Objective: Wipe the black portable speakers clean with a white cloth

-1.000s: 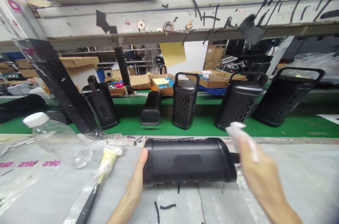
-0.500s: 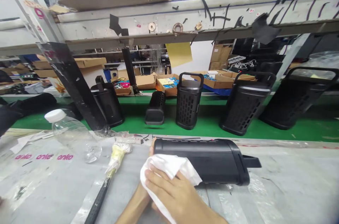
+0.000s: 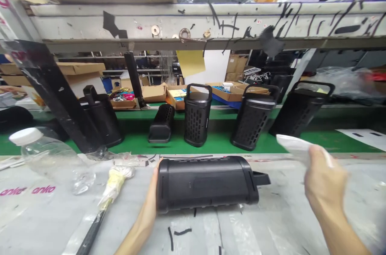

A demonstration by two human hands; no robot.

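A black portable speaker (image 3: 208, 184) lies on its side on the workbench, its carry handle (image 3: 261, 178) pointing right. My left hand (image 3: 153, 190) steadies it at the left end, the fingers mostly hidden behind that end. Off to the right and raised above the bench, my right hand (image 3: 325, 180), slightly blurred, pinches a folded white wiping cloth (image 3: 294, 146). The cloth is apart from the speaker.
Several more black speakers (image 3: 197, 120) stand on the green conveyor belt (image 3: 223, 136) behind the bench. At left are a clear plastic bottle (image 3: 54, 158) and a black-handled tool with a wrapped head (image 3: 113, 186). A shelf beam (image 3: 144, 28) crosses overhead.
My right hand has lifted the white cloth off the speaker and swung it far to the right. My left hand remains at the speaker's left end. The camera view has shifted right.
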